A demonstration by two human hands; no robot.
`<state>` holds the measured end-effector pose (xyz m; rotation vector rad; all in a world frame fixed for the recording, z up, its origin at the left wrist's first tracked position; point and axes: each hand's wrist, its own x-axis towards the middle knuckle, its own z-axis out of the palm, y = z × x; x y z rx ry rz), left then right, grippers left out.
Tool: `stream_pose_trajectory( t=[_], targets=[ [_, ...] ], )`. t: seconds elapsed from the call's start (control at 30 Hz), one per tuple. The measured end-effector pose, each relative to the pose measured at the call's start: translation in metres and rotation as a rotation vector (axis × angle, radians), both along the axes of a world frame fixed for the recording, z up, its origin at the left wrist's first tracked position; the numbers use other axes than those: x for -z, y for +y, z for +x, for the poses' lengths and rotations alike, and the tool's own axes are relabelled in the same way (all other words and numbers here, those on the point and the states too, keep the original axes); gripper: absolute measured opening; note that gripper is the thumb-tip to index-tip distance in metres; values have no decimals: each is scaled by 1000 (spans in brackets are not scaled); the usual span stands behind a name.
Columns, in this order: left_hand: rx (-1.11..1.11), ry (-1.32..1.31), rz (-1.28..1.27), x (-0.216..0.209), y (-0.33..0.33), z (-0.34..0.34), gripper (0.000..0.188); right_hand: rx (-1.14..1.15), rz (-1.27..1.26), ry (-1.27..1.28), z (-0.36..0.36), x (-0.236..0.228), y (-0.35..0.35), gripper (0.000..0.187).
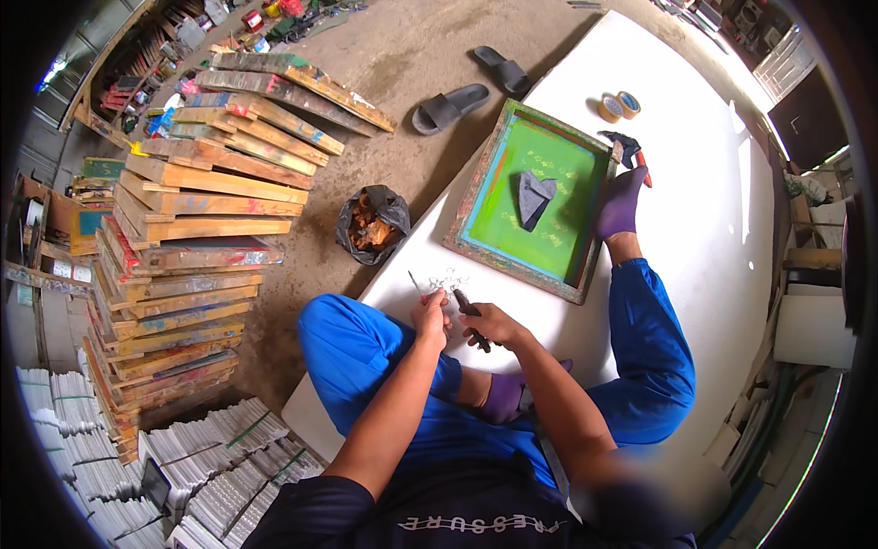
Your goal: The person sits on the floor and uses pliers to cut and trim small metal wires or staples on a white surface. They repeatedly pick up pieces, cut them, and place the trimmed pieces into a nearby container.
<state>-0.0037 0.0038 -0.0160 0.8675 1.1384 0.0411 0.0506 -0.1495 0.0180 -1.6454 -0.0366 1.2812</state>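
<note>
My left hand [430,317] is closed, with a thin, pale, pointed strip [413,282] sticking up out of it; its exact kind is too small to make out. Just to its right, my right hand [495,326] grips a dark hand tool [465,304] that slants through the fingers. Its head points toward the left fingertips and its lower end shows beneath the palm. Beyond both hands, a cluster of small silvery bits [448,278] lies on the white surface [402,285].
A green screen-printing frame [472,188] with a dark cloth [535,197] lies ahead, my foot beside it. Two round tins [610,109] and a red-handled tool [643,167] sit farther off. Leftward are a black bag of scraps [373,225], sandals [451,109] and stacked wooden frames [210,229].
</note>
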Motion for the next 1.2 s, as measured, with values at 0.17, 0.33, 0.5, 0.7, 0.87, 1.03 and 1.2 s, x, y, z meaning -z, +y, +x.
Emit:
stream_pose_trajectory(
  t=[0.17, 0.33, 0.5, 0.7, 0.87, 1.03, 1.2],
  targets=[
    [-11, 65, 46, -20, -2, 3, 30, 282, -48, -91, 11, 3, -2, 39],
    [9, 54, 52, -21, -1, 3, 34, 314, -124, -147, 25, 2, 0, 42],
    [60, 52, 48, -17, -1, 1, 38, 295, -164, -149, 33, 10, 1, 41],
    [81, 12, 79, -13, -2, 2, 36, 294, -189, -216, 34, 3, 8, 37],
    [79, 26, 83, -9, -3, 3, 36, 308, -320, -229, 31, -15, 23, 32],
    [82, 16, 76, -7, -5, 4, 36, 314, -383, -311, 27, -9, 23, 30],
    [67, 30, 44, -13, -5, 5, 33, 314, -343, -284, 26, -10, 22, 32]
  ],
)
